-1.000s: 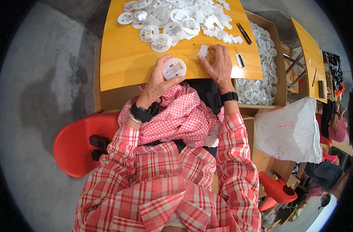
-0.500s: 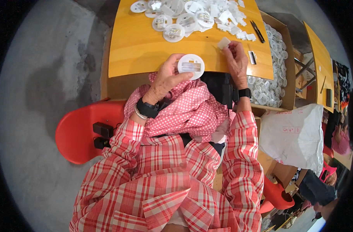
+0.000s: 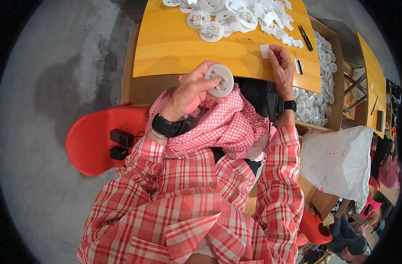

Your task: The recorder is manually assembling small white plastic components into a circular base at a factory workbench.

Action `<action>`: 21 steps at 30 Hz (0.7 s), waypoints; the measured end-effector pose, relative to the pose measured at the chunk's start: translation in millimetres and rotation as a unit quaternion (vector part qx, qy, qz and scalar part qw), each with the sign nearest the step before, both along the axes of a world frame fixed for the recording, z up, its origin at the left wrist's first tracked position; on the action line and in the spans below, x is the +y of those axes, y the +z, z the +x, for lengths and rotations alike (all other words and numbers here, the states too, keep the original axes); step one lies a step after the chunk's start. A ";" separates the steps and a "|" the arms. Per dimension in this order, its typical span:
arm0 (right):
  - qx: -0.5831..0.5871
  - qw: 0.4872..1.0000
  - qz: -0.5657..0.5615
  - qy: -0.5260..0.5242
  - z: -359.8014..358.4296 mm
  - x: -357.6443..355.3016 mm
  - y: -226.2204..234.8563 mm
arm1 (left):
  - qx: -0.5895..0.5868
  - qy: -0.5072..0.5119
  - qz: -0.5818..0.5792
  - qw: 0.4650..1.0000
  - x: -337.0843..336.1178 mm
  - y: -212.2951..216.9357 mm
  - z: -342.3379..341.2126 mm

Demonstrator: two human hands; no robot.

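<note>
Heap at the far side: we see white discs and small white tabs in a pile (image 3: 236, 20) across the back of the yellow table (image 3: 188, 64).
Beyond the right hand: black snips (image 3: 305, 38) lie near the table's right side; nearer us, a small white piece with a black strip (image 3: 299, 67) lies just beside our fingers.
Right of the table: a cardboard box (image 3: 338, 81) full of white discs, then a white sack (image 3: 335, 163) nearer us.
Left of us: a red chair (image 3: 89, 141) carries two small black boxes (image 3: 122, 137).
Lap: pink dotted cloth (image 3: 214, 125) bunches up under our left wrist, close below the disc.
Left hand: ours (image 3: 190, 94) grips a white disc (image 3: 226, 86), thumb across its face, at the table's front edge.
Right hand: ours (image 3: 280, 64) pinches a white tab (image 3: 264, 51) narrowly by its edge; we cannot tell whether it touches the tabletop.
Disc and tab: apart, the tab farther right and deeper over the table.
</note>
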State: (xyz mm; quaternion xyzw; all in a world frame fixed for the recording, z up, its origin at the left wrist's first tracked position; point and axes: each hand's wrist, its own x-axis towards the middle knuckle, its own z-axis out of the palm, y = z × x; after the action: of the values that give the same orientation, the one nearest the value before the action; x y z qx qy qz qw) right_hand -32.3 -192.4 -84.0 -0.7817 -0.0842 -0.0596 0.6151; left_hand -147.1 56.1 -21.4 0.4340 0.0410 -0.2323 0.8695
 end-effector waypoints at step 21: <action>0.126 0.975 0.173 0.063 -88.0 20.7 91.3 | -0.185 -0.041 0.074 0.979 -11.3 20.5 -24.1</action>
State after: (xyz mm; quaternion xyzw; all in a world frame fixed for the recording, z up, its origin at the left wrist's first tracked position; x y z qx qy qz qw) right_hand -120.3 -171.6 7.4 -0.6574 -0.0437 0.0643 0.7495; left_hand -171.3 44.9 -0.9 0.5341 -0.1212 -0.1798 0.8171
